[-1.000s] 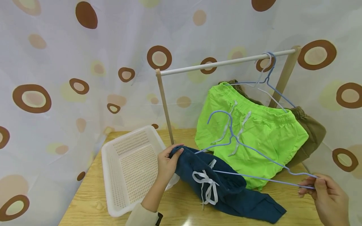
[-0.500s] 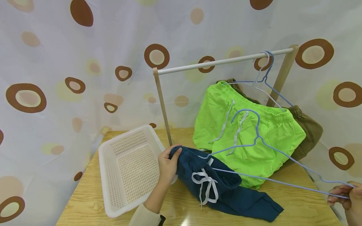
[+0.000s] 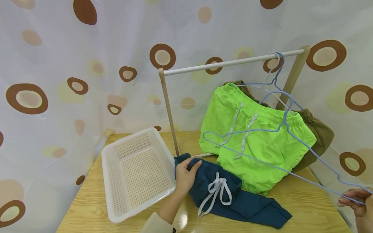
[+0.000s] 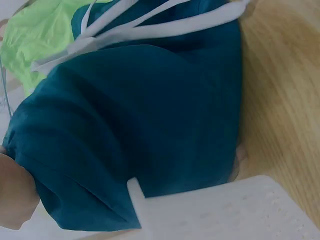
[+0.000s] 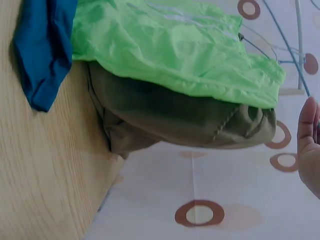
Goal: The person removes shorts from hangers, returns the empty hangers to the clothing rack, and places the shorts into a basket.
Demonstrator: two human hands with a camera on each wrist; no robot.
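In the head view my left hand (image 3: 186, 176) pinches the waistband of dark blue shorts (image 3: 250, 207), which lie bunched on the table with a white drawstring tied in a bow. My right hand (image 3: 362, 207), partly cut off by the frame's right edge, holds a blue wire hanger (image 3: 253, 158) by its right end. The hanger is held up in front of the bright green shorts (image 3: 259, 145), its left end apart from the blue shorts. In the left wrist view the blue cloth (image 4: 150, 115) fills most of the picture, with part of my left hand (image 4: 15, 192) at the edge.
A white slotted basket (image 3: 109, 181) stands left of the blue shorts. Behind, a rack with a white rail (image 3: 233, 61) bears the green shorts and brown shorts (image 3: 323, 129) on hangers. The wooden table (image 3: 87, 200) meets a patterned curtain (image 3: 58, 129).
My right hand has drawn the hanger rightward out of the blue shorts' waistband, and its hook has risen. My left hand has shifted slightly right and down with the waistband, folding it.
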